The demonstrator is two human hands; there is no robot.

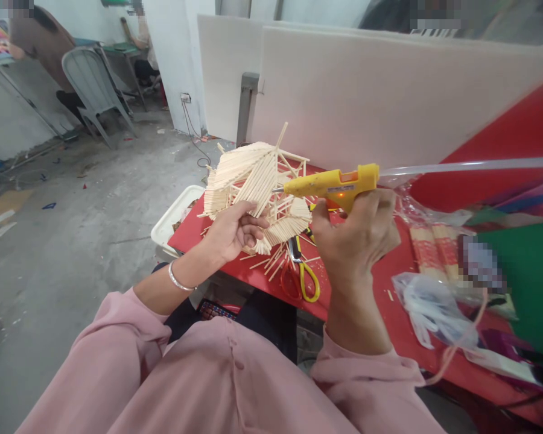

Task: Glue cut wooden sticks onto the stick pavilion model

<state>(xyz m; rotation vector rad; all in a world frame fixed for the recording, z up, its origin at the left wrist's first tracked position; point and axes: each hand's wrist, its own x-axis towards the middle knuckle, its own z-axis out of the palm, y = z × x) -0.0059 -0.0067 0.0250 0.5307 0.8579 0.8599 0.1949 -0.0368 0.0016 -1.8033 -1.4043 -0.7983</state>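
Note:
A model built of thin pale wooden sticks [256, 175], with slatted leaf-like panels, stands on the red table [344, 289]. My left hand [228, 232] is at its near side, thumb against the lower ends of a slanted panel and fingers curled. Some of its fingertip contact is hidden. In my right hand [364, 232] is a yellow hot glue gun [319, 185], its small orange light lit. The metal nozzle points left, at the edge of that panel. A long translucent glue stick [470, 164] runs out of its back.
Scissors [308, 280] with red and yellow handles lie before the model, beside loose sticks [269, 262]. Right are bundled sticks [434, 247] and a plastic bag [428, 301]. White boards [366, 96] lean behind. A white bin [163, 232] stands left; people sit farther back.

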